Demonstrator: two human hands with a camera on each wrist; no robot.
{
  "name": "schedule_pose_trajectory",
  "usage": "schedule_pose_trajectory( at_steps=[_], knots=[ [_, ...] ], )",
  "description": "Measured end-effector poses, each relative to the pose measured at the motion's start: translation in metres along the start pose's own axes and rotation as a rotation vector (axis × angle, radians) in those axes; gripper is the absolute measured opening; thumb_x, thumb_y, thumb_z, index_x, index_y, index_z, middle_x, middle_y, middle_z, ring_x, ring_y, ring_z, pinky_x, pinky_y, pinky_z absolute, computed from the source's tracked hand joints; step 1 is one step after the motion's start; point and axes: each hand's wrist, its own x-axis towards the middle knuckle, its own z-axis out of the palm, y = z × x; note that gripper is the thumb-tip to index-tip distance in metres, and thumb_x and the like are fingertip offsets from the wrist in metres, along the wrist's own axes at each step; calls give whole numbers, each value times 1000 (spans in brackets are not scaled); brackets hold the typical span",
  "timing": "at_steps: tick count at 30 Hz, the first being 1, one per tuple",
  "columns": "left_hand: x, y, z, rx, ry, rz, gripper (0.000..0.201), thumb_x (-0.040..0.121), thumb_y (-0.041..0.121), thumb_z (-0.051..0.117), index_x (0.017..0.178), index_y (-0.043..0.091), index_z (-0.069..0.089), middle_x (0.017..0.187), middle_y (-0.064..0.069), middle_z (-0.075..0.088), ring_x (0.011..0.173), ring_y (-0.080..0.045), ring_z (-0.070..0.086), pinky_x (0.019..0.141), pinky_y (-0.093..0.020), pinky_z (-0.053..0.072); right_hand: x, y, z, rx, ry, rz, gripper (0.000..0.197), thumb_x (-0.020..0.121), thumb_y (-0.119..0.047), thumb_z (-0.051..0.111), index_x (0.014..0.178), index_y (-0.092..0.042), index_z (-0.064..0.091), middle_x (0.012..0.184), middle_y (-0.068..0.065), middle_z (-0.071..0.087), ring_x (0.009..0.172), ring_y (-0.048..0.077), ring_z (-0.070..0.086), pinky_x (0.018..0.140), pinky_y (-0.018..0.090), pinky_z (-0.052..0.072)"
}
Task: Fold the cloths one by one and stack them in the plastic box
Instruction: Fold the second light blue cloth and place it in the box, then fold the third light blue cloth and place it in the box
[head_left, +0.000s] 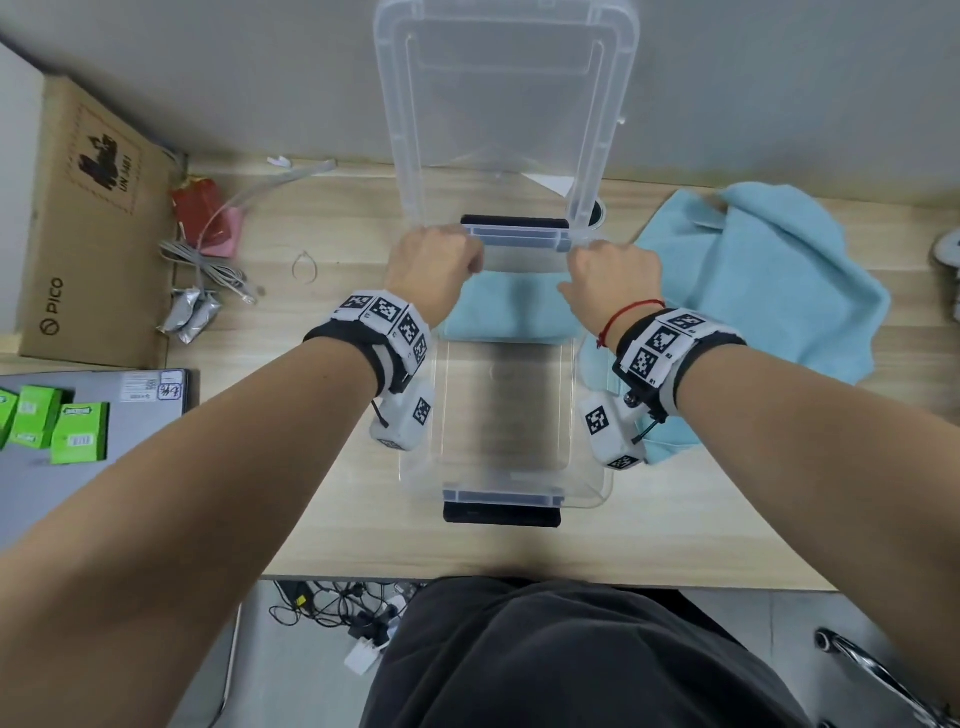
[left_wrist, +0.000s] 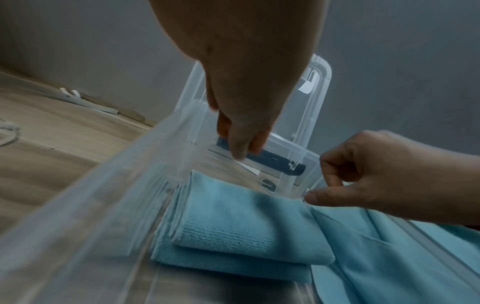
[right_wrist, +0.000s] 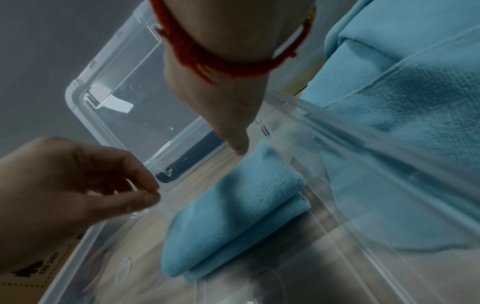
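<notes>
A clear plastic box (head_left: 592, 483) lies lengthwise on the wooden table. Its clear lid (head_left: 498, 104) stands raised at the far end, in front of the wall. Inside, at the far end, lie two folded blue cloths (head_left: 509, 312), one on the other (left_wrist: 246, 222) (right_wrist: 233, 216). Loose blue cloths (head_left: 769, 275) are heaped to the right of the box (right_wrist: 415, 102). My left hand (head_left: 467, 249) pinches the lid's lower left corner (right_wrist: 150, 191). My right hand (head_left: 576, 254) pinches the lower right corner (left_wrist: 324, 191). The box's near half holds nothing.
A cardboard carton (head_left: 88, 234) stands at far left, with a red packet (head_left: 200, 208) and grey cables (head_left: 208, 265) beside it. Green boxes (head_left: 52, 426) sit on a grey surface at near left. The box's black latches (head_left: 501, 512) face me.
</notes>
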Motion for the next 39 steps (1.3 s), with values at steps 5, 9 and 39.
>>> schedule_pose_trajectory(
  at_steps=[5,9,39],
  knots=[
    [-11,14,24,-18,-412,139,30,86,11,66,113,24,67,122,-1,59,108,-26,58,86,-37,49,-6,-15,9,-158,-40,-319,23,90,-33,52,102,-18,65,100,4,64,96,28,57,85,40,36],
    [-12,15,33,182,-469,159,43,83,2,63,120,25,64,130,-3,54,112,-29,57,89,-38,49,-10,-18,18,-283,-222,-335,19,87,-23,52,102,-28,62,96,-3,67,98,24,61,107,45,28],
    [38,195,-25,-349,-156,129,8,85,26,62,84,28,69,80,12,66,82,-12,63,80,-33,55,-110,218,21,315,138,628,69,77,-34,73,132,-9,41,130,19,44,113,40,47,89,47,43]
  ],
)
